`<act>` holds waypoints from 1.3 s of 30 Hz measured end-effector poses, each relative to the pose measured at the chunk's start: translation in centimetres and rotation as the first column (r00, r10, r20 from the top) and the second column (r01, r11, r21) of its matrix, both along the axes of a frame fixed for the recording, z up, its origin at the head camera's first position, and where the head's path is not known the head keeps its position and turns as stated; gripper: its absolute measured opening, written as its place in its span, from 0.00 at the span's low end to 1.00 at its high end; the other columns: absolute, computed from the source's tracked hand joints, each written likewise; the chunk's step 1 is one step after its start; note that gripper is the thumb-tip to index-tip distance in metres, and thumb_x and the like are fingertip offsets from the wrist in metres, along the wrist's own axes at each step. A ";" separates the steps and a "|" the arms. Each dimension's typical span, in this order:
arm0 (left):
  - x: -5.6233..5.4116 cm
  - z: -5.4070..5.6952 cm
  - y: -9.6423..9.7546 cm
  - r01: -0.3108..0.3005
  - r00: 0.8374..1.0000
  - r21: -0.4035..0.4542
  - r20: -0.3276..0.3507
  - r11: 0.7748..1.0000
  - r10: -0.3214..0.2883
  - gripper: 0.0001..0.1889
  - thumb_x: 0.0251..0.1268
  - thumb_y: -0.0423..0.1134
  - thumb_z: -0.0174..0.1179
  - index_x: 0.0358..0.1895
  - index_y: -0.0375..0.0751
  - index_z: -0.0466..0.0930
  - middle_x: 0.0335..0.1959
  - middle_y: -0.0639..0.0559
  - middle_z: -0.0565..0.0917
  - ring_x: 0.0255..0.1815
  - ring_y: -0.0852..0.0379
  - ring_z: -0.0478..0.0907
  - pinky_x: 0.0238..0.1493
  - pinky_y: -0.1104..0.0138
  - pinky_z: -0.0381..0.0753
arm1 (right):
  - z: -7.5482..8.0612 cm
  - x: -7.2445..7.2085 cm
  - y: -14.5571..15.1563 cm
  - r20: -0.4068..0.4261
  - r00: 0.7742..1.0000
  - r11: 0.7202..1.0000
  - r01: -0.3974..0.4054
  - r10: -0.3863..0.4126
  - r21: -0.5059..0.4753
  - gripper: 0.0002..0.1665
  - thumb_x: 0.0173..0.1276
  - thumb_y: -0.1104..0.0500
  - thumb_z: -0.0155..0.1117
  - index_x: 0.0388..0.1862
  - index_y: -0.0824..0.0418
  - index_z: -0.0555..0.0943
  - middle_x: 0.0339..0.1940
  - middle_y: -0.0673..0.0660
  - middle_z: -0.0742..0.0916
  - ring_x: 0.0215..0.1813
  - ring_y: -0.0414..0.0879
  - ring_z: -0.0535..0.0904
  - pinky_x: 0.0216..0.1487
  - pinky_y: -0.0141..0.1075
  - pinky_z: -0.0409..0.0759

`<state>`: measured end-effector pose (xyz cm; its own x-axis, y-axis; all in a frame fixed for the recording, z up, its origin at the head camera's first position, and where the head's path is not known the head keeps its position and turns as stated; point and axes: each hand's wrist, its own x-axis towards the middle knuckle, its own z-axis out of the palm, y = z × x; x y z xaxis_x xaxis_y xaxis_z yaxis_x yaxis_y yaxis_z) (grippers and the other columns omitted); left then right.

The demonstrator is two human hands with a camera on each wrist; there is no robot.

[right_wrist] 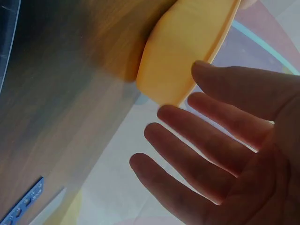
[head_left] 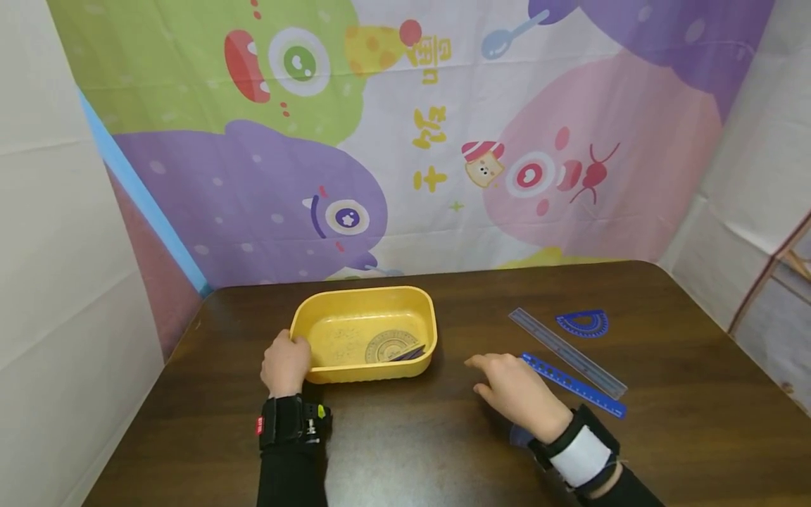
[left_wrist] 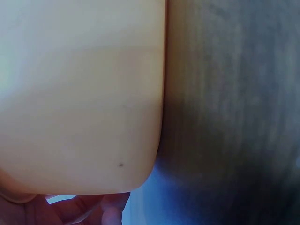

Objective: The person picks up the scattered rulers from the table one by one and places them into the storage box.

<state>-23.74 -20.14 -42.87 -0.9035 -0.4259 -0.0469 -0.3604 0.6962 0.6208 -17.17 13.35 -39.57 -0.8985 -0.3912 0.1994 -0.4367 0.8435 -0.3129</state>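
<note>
My left hand (head_left: 285,362) grips the left rim of a yellow plastic basin (head_left: 367,374). In the left wrist view its fingers (left_wrist: 89,206) show below the basin's wall (left_wrist: 84,117). A clear protractor-like piece (head_left: 388,343) with a round scale lies inside, beside a thin dark item (head_left: 408,353) too small to tell. Right of the basin, my right hand (head_left: 522,394) holds nothing; the right wrist view shows its fingers (right_wrist: 201,145) spread and relaxed. Closest to it is a blue ruler (head_left: 579,387), then a clear ruler (head_left: 570,354) and a blue protractor (head_left: 583,324).
A blue translucent piece (head_left: 519,436) lies partly hidden under my right wrist. The brown wooden table (head_left: 393,436) meets a printed cartoon cloth (head_left: 437,232) at its far edge. White sheets (head_left: 70,282) hang on both sides.
</note>
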 end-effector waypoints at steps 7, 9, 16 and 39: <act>0.0 -0.1 0.0 0.002 1.000 0.007 0.007 1.000 -0.002 0.22 0.65 0.42 0.34 0.55 0.33 0.67 0.49 0.31 0.75 0.43 0.35 0.73 0.39 0.46 0.69 | 0.1 0.1 0.9 0.038 0.999 0.999 -0.030 0.029 0.018 0.16 0.51 0.63 0.69 0.41 0.62 0.81 0.38 0.56 0.86 0.38 0.48 0.83 0.38 0.40 0.78; -0.1 0.0 0.0 0.002 1.000 0.006 0.001 1.000 -0.002 0.21 0.66 0.42 0.34 0.55 0.33 0.67 0.48 0.32 0.75 0.43 0.35 0.73 0.39 0.46 0.69 | 0.2 0.2 1.2 0.046 0.999 0.999 -0.022 0.021 0.033 0.17 0.50 0.63 0.69 0.41 0.61 0.81 0.38 0.55 0.86 0.39 0.48 0.83 0.39 0.40 0.78; 0.0 0.1 0.3 0.000 1.000 0.000 -0.005 1.000 0.000 0.21 0.66 0.41 0.34 0.54 0.33 0.68 0.46 0.31 0.75 0.41 0.35 0.74 0.37 0.47 0.69 | 0.1 0.9 2.2 0.121 0.993 0.998 -0.009 0.002 0.060 0.17 0.50 0.62 0.69 0.42 0.62 0.81 0.38 0.56 0.86 0.38 0.48 0.83 0.38 0.40 0.78; 0.2 0.4 0.3 -0.001 1.000 -0.008 0.006 1.000 0.001 0.20 0.66 0.41 0.34 0.52 0.33 0.68 0.44 0.31 0.75 0.40 0.35 0.73 0.36 0.48 0.69 | -0.5 1.9 4.6 0.206 0.977 0.983 -0.087 0.053 0.161 0.22 0.45 0.61 0.73 0.42 0.62 0.81 0.37 0.55 0.85 0.38 0.49 0.81 0.38 0.41 0.78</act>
